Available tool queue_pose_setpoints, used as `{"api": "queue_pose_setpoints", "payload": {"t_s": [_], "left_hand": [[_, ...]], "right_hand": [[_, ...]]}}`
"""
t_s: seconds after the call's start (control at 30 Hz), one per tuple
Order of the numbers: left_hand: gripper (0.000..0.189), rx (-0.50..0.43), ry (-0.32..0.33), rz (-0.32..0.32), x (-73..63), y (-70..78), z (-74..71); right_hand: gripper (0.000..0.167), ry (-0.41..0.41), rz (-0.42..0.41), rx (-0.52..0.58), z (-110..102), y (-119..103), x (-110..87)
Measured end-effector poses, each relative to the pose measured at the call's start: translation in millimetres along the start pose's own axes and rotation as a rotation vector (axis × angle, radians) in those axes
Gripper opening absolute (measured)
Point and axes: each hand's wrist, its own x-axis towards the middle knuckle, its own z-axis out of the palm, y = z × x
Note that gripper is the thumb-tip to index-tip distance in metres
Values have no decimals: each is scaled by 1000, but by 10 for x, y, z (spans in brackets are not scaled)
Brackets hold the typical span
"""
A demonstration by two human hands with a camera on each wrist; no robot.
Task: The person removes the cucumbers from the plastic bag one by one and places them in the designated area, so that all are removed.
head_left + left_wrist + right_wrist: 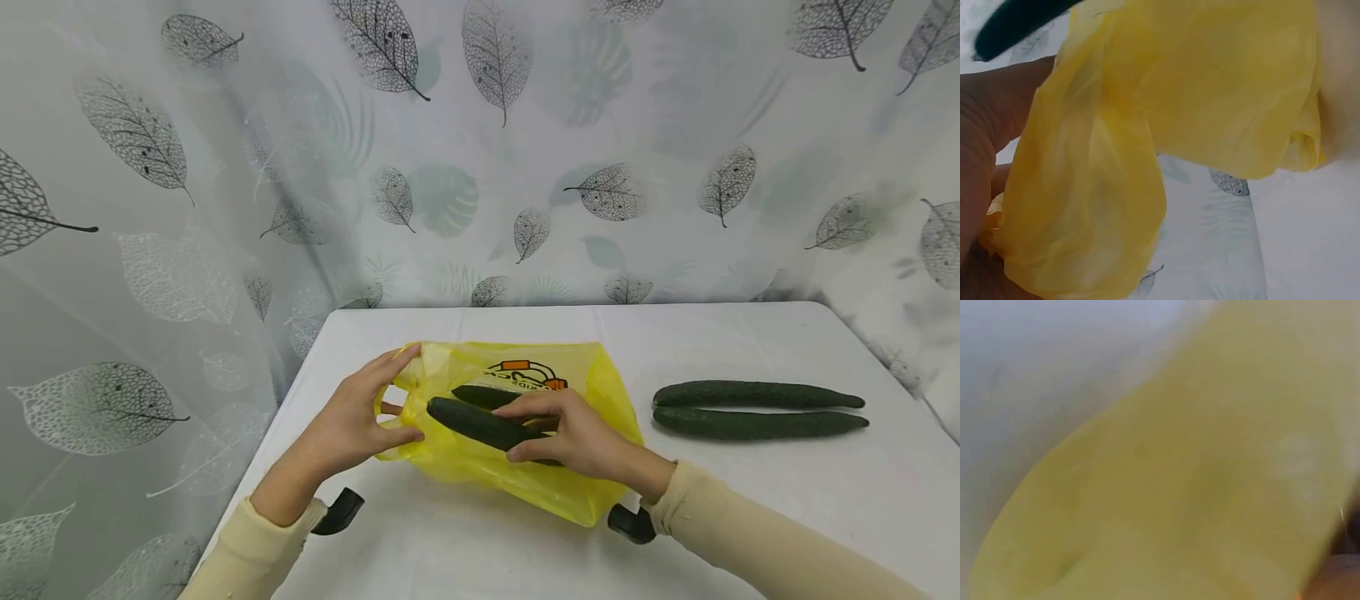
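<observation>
A yellow plastic bag [465, 462] with printed orange and black marks spans the space between both hands in the head view. My left hand [360, 417] grips it at its left end, fingers and thumb spread apart at the opening. Between thumb and fingers, my right hand [573, 437] holds a dark green cucumber [472, 422], tilted over the bag with its tip toward the left hand. Just behind lies another dark green cucumber [480, 395], partly hidden; whether it is inside the bag I cannot tell. In the blurred right wrist view, the yellow bag [1166, 506] fills most of the picture.
Two long cucumbers [757, 394] lie side by side on the white table [750, 517] to the right. A leaf-printed curtain [450, 208] hangs behind the table and along its left side.
</observation>
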Motion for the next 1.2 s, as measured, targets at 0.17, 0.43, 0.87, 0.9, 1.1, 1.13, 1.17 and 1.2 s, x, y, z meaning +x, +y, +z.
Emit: {"api": "queue_pose_setpoints", "payload": {"t_s": [0.17, 0.43, 0.87, 0.9, 1.1, 1.13, 1.17, 1.2], "left_hand": [[105, 23, 0, -3, 2, 9, -2], [105, 62, -12, -13, 3, 13, -9], [108, 46, -47, -16, 23, -21, 9], [108, 45, -48, -19, 28, -18, 10], [108, 42, -50, -32, 47, -2, 16], [108, 43, -49, -33, 50, 1, 18], [108, 42, -47, -34, 54, 4, 21], [107, 42, -46, -34, 58, 8, 23]], "right_hand": [[49, 8, -54, 105, -45, -165, -36], [47, 1, -105, 376, -211, -423, -75], [41, 7, -262, 509, -512, -640, -151], [40, 8, -281, 518, -543, -646, -160], [42, 42, -364, 562, -737, -687, -230], [44, 47, -374, 565, -766, -687, -244], [45, 56, -381, 562, -797, -681, -260], [46, 64, -381, 553, -825, -681, -278]]}}
